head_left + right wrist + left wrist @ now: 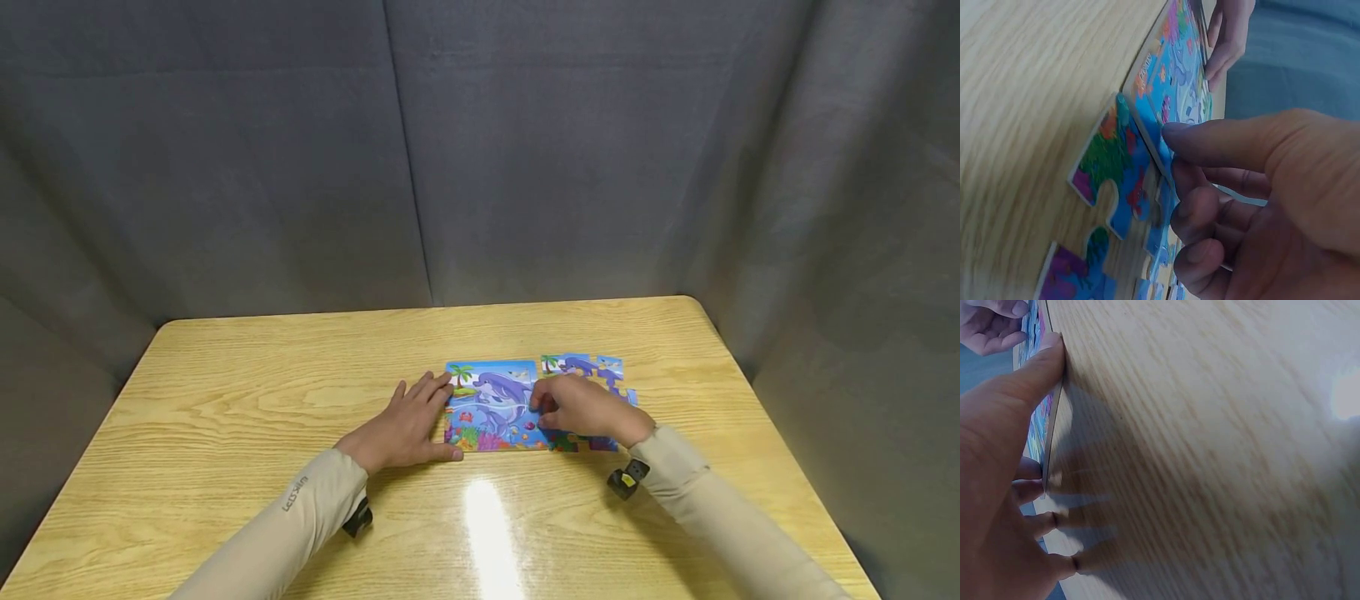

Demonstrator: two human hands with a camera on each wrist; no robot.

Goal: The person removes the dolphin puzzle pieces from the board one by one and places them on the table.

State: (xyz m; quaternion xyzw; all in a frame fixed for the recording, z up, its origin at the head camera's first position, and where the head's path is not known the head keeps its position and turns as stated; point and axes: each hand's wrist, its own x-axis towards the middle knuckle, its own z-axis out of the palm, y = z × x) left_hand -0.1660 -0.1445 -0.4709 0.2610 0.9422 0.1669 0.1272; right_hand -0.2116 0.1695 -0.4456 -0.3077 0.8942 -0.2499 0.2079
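Note:
A flat puzzle board (495, 400) with a picture of dolphins, a palm tree and coral lies on the table. My left hand (403, 427) rests at its left side with the fingers spread, the thumb (1047, 357) along its near edge. Bent at the fingers, my right hand (587, 407) is over the board's right edge. In the right wrist view its thumb (1210, 136) is at the board's surface; whether it pinches anything is hidden. Loose jigsaw pieces (611, 364) with matching colours lie right of the board, partly under this hand.
The wooden table (262, 392) has a light grain and a bright reflection near the front. Grey curtains (300, 192) stand behind it and at both sides. One coral-patterned piece (1107, 165) lies against the board's edge, and a purple piece (1063, 275) is close to it.

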